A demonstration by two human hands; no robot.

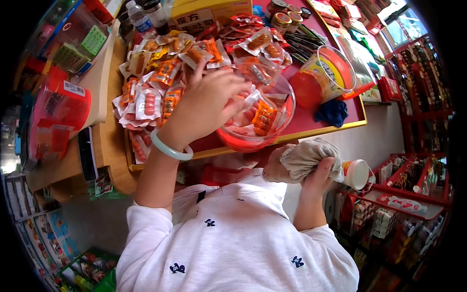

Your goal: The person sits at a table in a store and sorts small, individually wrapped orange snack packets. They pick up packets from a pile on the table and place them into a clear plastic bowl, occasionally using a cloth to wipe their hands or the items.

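Note:
My left hand (pixel 209 100), with a pale green bangle (pixel 171 148) on its wrist, reaches over the near-left rim of a clear red-tinted bowl (pixel 253 142). Its fingers look spread, though motion blurs the tips, and I make out nothing held in them. Inside the bowl are small wrapped snacks, including an orange packet (pixel 264 118). Left of the bowl lies a heap of vacuum-packed snacks, among them a pack of small pink sausages (pixel 148 104). At the table's near side, my right hand (pixel 318 176) is closed on a crumpled beige-grey cloth (pixel 310 156).
A red-and-yellow tub (pixel 318 80) stands right of the bowl beside a dark blue cloth (pixel 332 113). Jars (pixel 281 22), a water bottle (pixel 138 18) and a yellow box (pixel 209 10) line the back. Phone (pixel 87 153) at left; stocked racks (pixel 413 187) at right.

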